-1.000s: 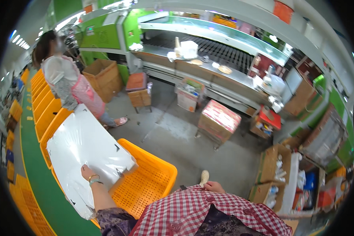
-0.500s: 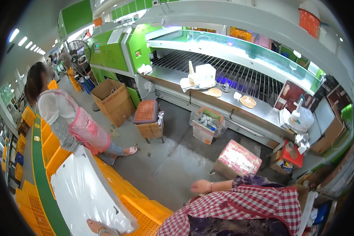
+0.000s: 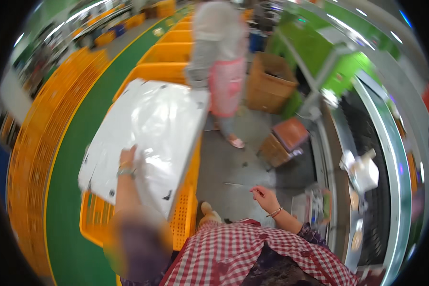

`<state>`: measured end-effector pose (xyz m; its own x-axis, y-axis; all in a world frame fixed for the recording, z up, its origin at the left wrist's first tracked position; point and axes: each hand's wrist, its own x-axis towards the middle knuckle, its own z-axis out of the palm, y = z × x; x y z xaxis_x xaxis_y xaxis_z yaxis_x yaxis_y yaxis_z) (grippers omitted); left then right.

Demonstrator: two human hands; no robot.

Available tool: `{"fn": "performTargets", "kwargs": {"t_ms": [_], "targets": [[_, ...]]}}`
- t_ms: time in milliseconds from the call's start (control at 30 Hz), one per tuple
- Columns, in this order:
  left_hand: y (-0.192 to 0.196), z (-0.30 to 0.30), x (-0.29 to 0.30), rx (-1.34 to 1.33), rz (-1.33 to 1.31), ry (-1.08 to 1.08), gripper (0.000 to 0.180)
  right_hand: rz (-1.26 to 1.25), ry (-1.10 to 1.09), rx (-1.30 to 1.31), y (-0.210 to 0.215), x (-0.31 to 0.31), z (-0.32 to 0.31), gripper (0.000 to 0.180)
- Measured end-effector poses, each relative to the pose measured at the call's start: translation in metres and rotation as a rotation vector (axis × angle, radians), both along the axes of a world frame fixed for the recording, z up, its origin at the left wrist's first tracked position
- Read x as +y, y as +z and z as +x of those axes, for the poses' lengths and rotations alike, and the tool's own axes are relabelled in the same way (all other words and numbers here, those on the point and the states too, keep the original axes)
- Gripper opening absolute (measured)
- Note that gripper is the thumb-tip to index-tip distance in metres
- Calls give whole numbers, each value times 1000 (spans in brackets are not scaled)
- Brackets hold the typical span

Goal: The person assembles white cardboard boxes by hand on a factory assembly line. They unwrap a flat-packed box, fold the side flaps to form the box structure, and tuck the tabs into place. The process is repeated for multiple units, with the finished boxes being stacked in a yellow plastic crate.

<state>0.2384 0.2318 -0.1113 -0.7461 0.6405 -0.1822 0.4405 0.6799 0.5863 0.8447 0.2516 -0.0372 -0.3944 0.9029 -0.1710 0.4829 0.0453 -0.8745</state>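
Note:
A large white panel (image 3: pixel 145 112), wrapped in shiny clear plastic film, lies across the tops of yellow plastic crates (image 3: pixel 183 214). My left hand (image 3: pixel 127 157) rests on its upper face, palm side down, with the fingers foreshortened and somewhat blurred. Dark marks or small pieces sit along the panel's edges. Over the floor to the right hangs my right hand (image 3: pixel 266 199), fingers loosely bent and apart, with nothing visible in it. Beyond the panel's far right corner stands a co-worker in a pink apron (image 3: pixel 226 88), whose grey sleeve (image 3: pixel 198 71) reaches to that corner.
Perforated yellow crates (image 3: pixel 38 143) are stacked left of the green floor strip (image 3: pixel 76 190). At right are a cardboard box (image 3: pixel 267 86), a stool-like carton with a reddish-brown top (image 3: pixel 291 133), a bin (image 3: pixel 310 207) and a long machine (image 3: pixel 379 157) with a metal ledge.
My view has swung left, toward the panel and crates. My left hand now lies farther in on the panel, away from its near edge. My right hand stays off to the side.

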Motion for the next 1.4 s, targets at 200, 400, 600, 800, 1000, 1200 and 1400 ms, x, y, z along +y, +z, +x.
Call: {"fn": "performTargets", "kwargs": {"t_ms": [200,400,600,800,1000,1200,1400], "targets": [[30,38,10,209,20,111,55,88,511,-72,24,74,-118,16],[51,54,3,32,86,269,47,323,768,103,35,132,-302,17],[71,72,6,83,94,328,41,741,1127,219,20,153,-454,46],[81,84,6,149,29,386,37,804,1266,189,19,150,-494,60],[102,101,5,166,2,426,35,675,1086,200,3,134,-513,44],[132,161,-38,130,119,305,28,321,529,-19,-29,197,-590,23],[138,180,-55,172,156,290,26,494,939,195,15,250,-550,16]]}}
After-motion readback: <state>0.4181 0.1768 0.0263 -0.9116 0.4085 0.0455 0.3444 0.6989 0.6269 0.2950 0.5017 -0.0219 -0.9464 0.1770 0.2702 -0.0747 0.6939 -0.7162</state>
